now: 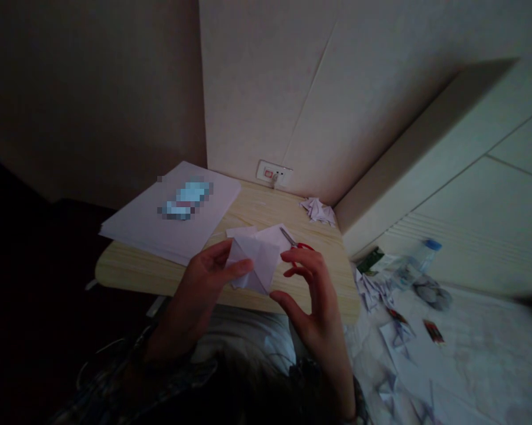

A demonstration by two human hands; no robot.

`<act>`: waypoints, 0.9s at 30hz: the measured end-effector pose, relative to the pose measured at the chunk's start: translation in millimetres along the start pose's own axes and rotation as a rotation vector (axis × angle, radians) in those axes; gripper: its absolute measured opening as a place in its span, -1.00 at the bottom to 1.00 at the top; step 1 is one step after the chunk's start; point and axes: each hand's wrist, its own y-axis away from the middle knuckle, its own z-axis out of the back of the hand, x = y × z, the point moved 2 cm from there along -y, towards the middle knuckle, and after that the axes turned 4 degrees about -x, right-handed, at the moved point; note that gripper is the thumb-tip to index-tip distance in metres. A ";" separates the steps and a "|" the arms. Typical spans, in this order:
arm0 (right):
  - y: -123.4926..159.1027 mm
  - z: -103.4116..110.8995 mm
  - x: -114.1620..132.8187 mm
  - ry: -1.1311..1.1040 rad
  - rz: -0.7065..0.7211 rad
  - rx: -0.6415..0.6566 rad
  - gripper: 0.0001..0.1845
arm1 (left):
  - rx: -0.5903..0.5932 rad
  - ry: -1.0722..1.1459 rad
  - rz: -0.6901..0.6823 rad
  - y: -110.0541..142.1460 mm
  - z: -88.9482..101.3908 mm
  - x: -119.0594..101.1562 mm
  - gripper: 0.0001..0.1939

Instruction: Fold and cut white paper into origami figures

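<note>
My left hand (206, 274) pinches a folded white paper (255, 260) between thumb and fingers, holding it just above the near edge of a small wooden table (257, 212). My right hand (312, 289) hovers at the paper's right side with its fingers spread and curved, the thumb near the paper's lower corner; whether it touches the paper I cannot tell. Behind the paper lie red-handled scissors (294, 242) and another white sheet (274, 233) on the table.
A stack of white paper (172, 215) covers the table's left part. A crumpled folded paper piece (317, 209) sits in the back right corner under a wall socket (273, 173). On the bed to the right lie folded papers (372, 289), a plastic bottle (418, 260) and small cards.
</note>
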 end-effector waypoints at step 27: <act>-0.1 0.8 0.2 0.227 0.238 -0.089 -0.95 | -0.031 0.155 0.005 4.0 -6.3 3.1 -0.71</act>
